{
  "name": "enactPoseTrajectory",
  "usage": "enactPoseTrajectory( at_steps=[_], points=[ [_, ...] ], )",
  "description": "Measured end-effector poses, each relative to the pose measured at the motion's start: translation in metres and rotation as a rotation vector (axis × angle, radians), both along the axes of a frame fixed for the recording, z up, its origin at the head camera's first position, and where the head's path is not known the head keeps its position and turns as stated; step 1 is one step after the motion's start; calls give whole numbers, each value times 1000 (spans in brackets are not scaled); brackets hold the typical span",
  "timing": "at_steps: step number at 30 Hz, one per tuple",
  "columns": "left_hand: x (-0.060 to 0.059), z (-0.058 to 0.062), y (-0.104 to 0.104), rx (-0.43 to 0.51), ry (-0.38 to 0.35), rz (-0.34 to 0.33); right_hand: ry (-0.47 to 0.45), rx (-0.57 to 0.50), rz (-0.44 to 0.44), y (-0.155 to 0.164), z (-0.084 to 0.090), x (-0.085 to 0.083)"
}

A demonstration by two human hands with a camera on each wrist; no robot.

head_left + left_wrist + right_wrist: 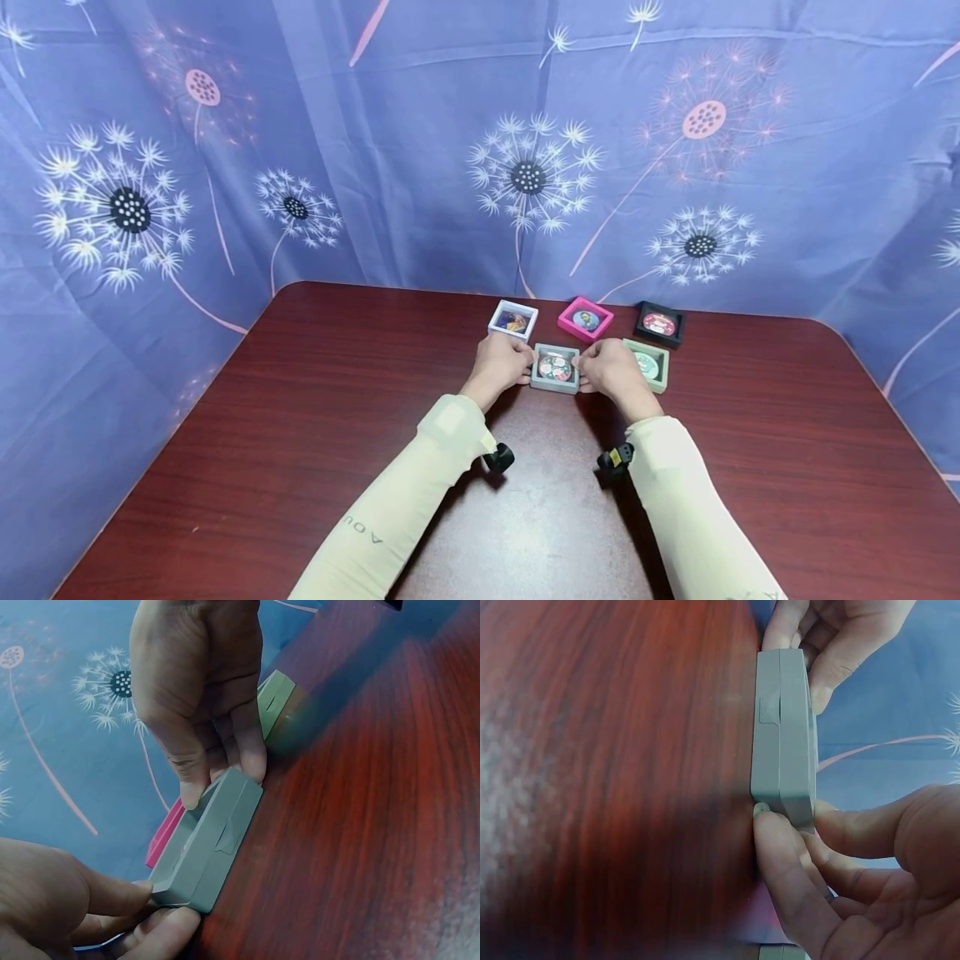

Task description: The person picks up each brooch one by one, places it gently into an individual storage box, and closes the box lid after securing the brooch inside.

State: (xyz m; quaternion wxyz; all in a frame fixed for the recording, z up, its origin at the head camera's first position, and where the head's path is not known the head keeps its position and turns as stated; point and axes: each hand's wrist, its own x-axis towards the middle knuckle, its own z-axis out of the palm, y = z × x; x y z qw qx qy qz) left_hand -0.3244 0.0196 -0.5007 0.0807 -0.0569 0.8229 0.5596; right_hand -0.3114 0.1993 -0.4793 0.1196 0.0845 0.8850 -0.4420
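Observation:
A small grey square case (556, 367) with a round patterned badge under its clear lid lies flat on the dark red table (375, 467). My left hand (523, 367) pinches its left edge and my right hand (589, 372) pinches its right edge. In the left wrist view the grey case (206, 840) has my left hand (154, 904) at its near corner, while the right hand (199, 690) holds the far end. In the right wrist view my right hand (780, 832) grips the case (784, 735) by its seam, with the left hand (832, 637) at the other end.
More badge cases lie close by: white (512, 320), pink (586, 319) and black (659, 323) in a row behind, and light green (647, 365) against my right hand. A blue dandelion-print curtain (375, 167) hangs round the table's far and side edges.

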Motion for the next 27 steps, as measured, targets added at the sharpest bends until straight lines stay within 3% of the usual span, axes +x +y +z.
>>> enactPoseTrajectory(
  at_steps=[27],
  points=[
    [1, -4, 1, -23, 24, -8, 18, 38, -23, -1, -5, 3]
  ],
)
